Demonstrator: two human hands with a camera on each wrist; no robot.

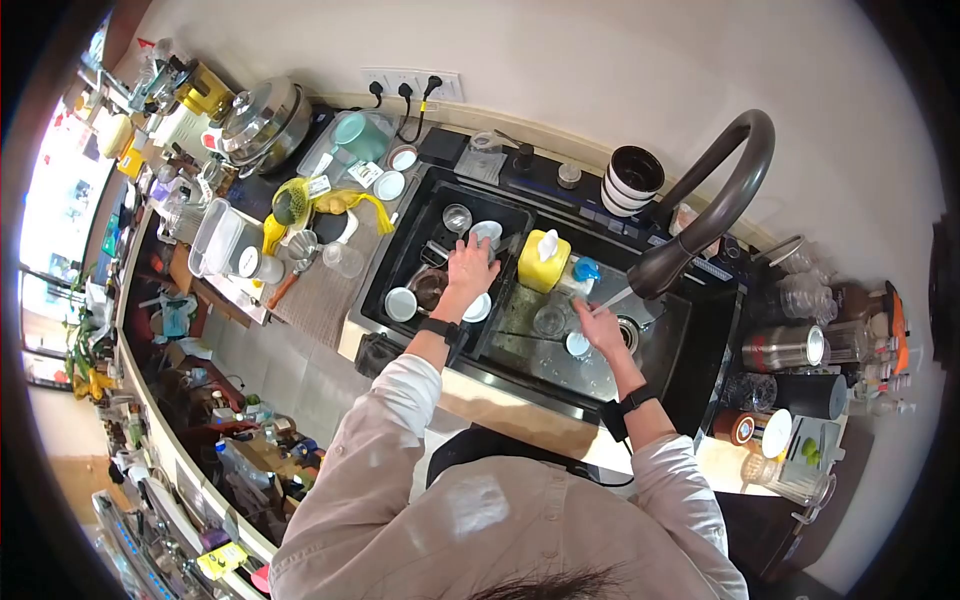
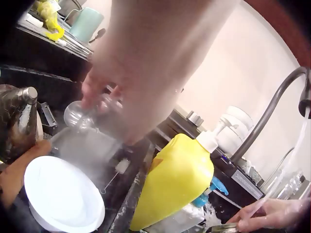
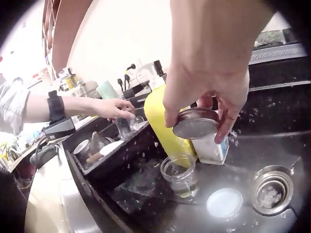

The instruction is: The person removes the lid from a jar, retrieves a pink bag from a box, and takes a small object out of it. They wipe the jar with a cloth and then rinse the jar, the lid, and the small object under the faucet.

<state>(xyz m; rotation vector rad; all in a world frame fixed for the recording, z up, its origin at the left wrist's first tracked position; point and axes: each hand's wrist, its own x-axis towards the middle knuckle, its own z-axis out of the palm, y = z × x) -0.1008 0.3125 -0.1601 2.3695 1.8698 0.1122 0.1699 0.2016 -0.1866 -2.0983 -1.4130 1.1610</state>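
My right hand [image 3: 209,104] pinches a round metal jar lid [image 3: 197,124] by its edge, beside the running tap water. Below it in the right basin stand a small clear glass jar [image 3: 180,174] and a white round lid [image 3: 224,202]. My left hand [image 1: 473,267] reaches down into the left basin, its fingertips right at clear glassware [image 2: 80,116]. Blur hides the grip there; I cannot tell whether it holds the glass. Near that hand sit a white bowl [image 2: 63,194], a white cup [image 1: 400,304] and a clear glass [image 1: 457,218].
A yellow pump bottle [image 1: 543,262] stands by the divider between the basins. The dark tap [image 1: 700,235] arches over the right basin, whose drain [image 3: 273,190] lies near the jar. Stacked bowls [image 1: 631,180] stand behind. Jars and containers crowd the counter at both sides.
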